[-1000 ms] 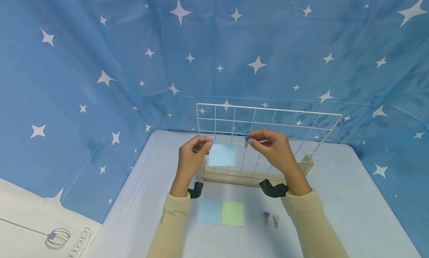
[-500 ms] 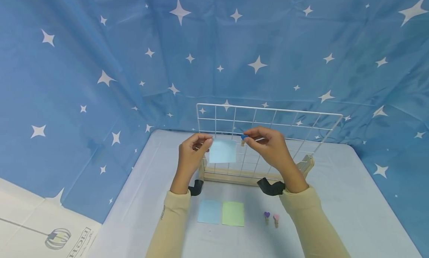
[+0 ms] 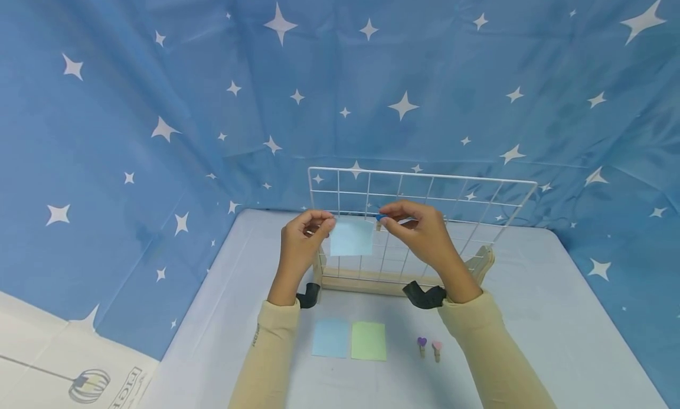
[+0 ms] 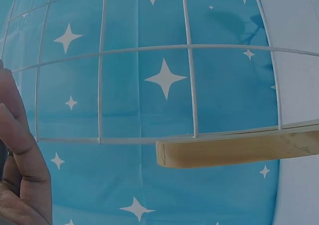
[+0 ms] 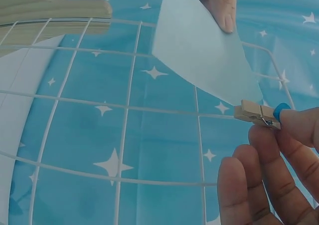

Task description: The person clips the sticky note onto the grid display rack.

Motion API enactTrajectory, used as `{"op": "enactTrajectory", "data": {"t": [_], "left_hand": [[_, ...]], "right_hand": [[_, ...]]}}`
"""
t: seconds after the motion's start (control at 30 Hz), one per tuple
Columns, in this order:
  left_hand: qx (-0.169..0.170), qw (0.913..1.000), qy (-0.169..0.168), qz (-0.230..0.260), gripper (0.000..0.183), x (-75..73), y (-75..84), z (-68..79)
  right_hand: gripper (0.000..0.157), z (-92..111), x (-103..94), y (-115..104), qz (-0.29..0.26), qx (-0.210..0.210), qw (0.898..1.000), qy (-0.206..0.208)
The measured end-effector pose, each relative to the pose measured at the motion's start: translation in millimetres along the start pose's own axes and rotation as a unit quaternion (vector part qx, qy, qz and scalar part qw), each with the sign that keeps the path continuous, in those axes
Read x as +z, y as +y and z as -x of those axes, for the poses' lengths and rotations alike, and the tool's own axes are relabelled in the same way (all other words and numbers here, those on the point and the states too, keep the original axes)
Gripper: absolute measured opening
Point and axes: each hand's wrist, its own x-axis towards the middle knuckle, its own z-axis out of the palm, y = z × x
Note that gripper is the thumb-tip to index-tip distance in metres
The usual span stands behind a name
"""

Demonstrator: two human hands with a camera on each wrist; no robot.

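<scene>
In the head view, my left hand [image 3: 301,244] pinches a light blue paper note [image 3: 352,239] by its upper left corner, in front of a white wire grid [image 3: 425,175]. Between the thumb and fingers of my right hand [image 3: 422,229] is a small wooden clothespin [image 5: 254,112] with a blue heart on it. The right wrist view has the clothespin's tip right at the note's corner, beside the grid wires. Only the fingers of the left hand appear at the edge of the left wrist view; the note is out of that view.
A wooden base [image 3: 366,284] supports the grid. Nearer on the white table lie a blue note [image 3: 330,338], a green note [image 3: 369,340] and two clothespins, one with a purple heart [image 3: 422,342], one with a pink heart [image 3: 437,345]. A blue starry curtain [image 3: 340,137] hangs behind.
My right hand has moved left with the clothespin, up to the note's upper right corner. The note has risen slightly in my left hand's hold.
</scene>
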Motion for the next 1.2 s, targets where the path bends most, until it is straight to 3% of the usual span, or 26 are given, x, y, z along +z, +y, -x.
{"op": "enactTrajectory", "data": {"t": [1.2], "left_hand": [[0.018,0.9994,0.021,-0.022,0.018,1.8,7.7,-16.2]], "right_hand": [[0.014,-13,-7.2,-18,0.049,-0.004,0.999,0.019]]}}
